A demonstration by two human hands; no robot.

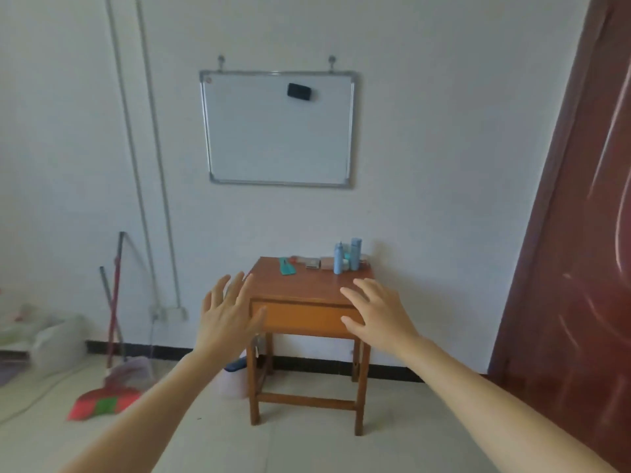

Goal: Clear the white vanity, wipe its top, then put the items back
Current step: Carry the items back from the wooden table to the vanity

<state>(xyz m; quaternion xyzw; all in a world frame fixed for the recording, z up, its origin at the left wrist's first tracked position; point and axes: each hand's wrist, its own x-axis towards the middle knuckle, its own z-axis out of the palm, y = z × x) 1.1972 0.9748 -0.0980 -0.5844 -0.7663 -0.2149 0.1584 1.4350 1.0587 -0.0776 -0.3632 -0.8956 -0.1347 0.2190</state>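
Observation:
A small wooden table (300, 285) with a front drawer stands against the white wall; it is brown, not white. Along its back edge lie a green cloth (286, 266), a few small boxes (319, 263) and two blue bottles (346, 256) at the right. My left hand (227, 312) is stretched out, fingers spread, in front of the table's left front corner. My right hand (375, 310) is spread the same way before the right front corner. Both hands hold nothing and are well short of the items.
A whiteboard (278, 128) with a black eraser hangs above the table. A red broom (106, 401) and poles lean at the left wall near white bags (41, 332). A dark red door (573, 268) stands at the right. Pale tiled floor lies between me and the table.

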